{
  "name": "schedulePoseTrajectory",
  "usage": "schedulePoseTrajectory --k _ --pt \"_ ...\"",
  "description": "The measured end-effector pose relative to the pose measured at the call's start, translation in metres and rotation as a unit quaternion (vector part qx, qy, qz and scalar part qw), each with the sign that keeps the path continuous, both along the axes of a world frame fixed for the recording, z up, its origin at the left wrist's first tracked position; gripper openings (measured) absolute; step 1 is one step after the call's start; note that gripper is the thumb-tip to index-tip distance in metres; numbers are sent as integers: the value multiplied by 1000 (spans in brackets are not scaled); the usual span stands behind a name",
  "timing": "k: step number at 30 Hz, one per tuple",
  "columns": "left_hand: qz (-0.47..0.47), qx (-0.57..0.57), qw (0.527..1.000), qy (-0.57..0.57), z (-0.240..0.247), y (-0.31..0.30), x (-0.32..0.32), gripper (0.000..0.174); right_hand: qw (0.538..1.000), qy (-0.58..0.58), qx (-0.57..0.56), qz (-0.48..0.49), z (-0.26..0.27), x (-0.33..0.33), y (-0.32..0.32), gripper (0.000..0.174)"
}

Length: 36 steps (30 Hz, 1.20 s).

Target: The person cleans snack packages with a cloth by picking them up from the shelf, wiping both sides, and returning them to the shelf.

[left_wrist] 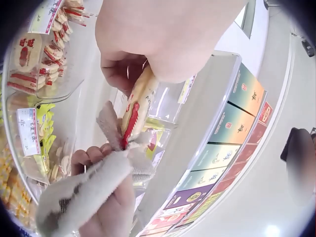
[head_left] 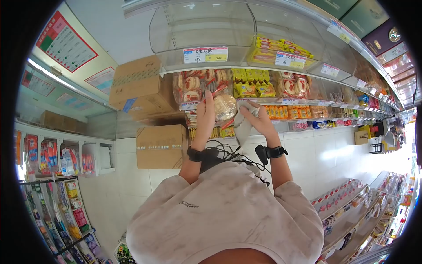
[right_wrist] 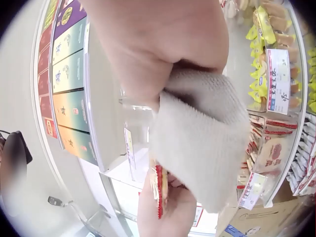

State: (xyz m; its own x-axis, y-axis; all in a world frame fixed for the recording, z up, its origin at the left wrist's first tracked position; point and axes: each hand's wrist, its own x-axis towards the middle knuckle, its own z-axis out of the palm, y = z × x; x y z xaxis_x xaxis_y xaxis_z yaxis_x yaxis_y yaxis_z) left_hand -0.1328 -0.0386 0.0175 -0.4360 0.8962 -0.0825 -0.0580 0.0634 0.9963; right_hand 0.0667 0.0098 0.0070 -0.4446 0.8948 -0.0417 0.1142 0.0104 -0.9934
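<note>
My left hand [head_left: 205,118] grips a clear-wrapped round pastry [head_left: 225,107], which is flat and pale with red print. Seen edge-on in the left wrist view, the pastry [left_wrist: 137,106] has a red crimped wrapper edge pointing at the cloth. My right hand [head_left: 259,119] holds a light grey cloth [head_left: 243,125] that hangs down in folds beside the pastry. In the left wrist view the cloth [left_wrist: 86,192] wraps over the right fingers and meets the wrapper's lower end. From the right wrist, the cloth [right_wrist: 197,140] covers most of the right fingers.
Clear shelf bins hold more wrapped pastries [head_left: 192,83] and yellow snack packs [head_left: 252,83] just beyond the hands. Cardboard boxes [head_left: 160,147] are stacked at the left. Black cables [head_left: 224,149] hang between the wrists. Another shelf unit [head_left: 347,207] stands behind at the right.
</note>
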Motion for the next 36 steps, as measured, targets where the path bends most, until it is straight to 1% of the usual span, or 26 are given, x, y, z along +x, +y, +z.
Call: schedulePoseTrajectory --k 1,3,4,6,7,10,12,13,16,17,19,20,21,22,23,24,25,26,27,28,30,31,33,34,35,36 --pt "-18 -6 1000 -2 -2 1 -1 58 1000 -11 15 -23 -2 3 4 38" --pt "-54 -18 998 -5 -9 3 -7 57 987 103 -28 -119 2 3 6 34" --pt "-78 -6 997 27 -12 5 -5 56 972 160 -49 -167 6 1 4 32" --pt "-128 19 987 95 -17 7 0 55 972 154 -74 -159 6 -5 -2 28" --pt "-129 28 986 105 -18 7 5 52 972 153 -88 -158 5 -9 -8 26" --pt "-134 51 983 113 -19 11 21 45 993 82 -34 -77 7 -16 -20 21" --pt "-138 48 985 94 -23 9 25 42 982 124 -5 -141 -6 -15 -19 19" --pt "-122 95 983 98 -31 10 34 33 974 147 11 -170 -9 -14 -16 18" --pt "-118 70 988 67 -47 15 38 33 959 129 47 -250 -8 -6 -9 19" --pt "-93 102 987 87 -50 14 41 35 953 99 77 -274 -6 -3 -8 20" --pt "-112 107 983 103 -46 16 43 33 937 36 132 -322 1 2 -10 22" --pt "-119 110 981 111 -44 17 45 33 939 21 171 -297 2 5 -10 23" --pt "-159 111 980 34 -37 14 52 39 940 6 208 -269 3 7 -11 25" --pt "-169 80 981 -51 -41 17 56 44 940 -7 243 -239 4 7 -11 27" --pt "-175 47 974 -135 -49 20 58 50 953 11 235 -191 5 4 -13 29" --pt "-178 15 960 -217 -42 22 63 56 963 31 227 -141 8 -1 -14 32" --pt "-175 11 959 -222 -35 22 68 58 970 52 219 -88 10 -1 -14 34" --pt "-171 6 959 -228 -27 21 73 60 952 -19 293 -84 10 5 -11 36" --pt "-165 1 958 -233 -17 20 81 63 924 -88 364 -78 11 11 -6 38" --pt "-171 3 967 -191 -20 21 88 62 886 -155 430 -72 10 18 -2 40" --pt "-178 10 978 -106 -30 31 101 61 865 -204 444 -116 8 39 14 38" --pt "-153 -20 987 -47 -21 31 112 55 853 -227 449 -139 4 50 23 37" --pt "-130 -27 989 -60 -26 38 119 51 911 -142 357 -153 -23 76 48 37" --pt "-112 -6 992 -58 -29 44 125 49 932 -101 308 -161 -22 85 55 37" --pt "-94 14 994 -55 -31 51 131 48 979 -12 169 -117 -23 97 56 38" --pt "-77 35 995 -51 -33 57 138 48 994 77 24 -71 -8 109 48 39"
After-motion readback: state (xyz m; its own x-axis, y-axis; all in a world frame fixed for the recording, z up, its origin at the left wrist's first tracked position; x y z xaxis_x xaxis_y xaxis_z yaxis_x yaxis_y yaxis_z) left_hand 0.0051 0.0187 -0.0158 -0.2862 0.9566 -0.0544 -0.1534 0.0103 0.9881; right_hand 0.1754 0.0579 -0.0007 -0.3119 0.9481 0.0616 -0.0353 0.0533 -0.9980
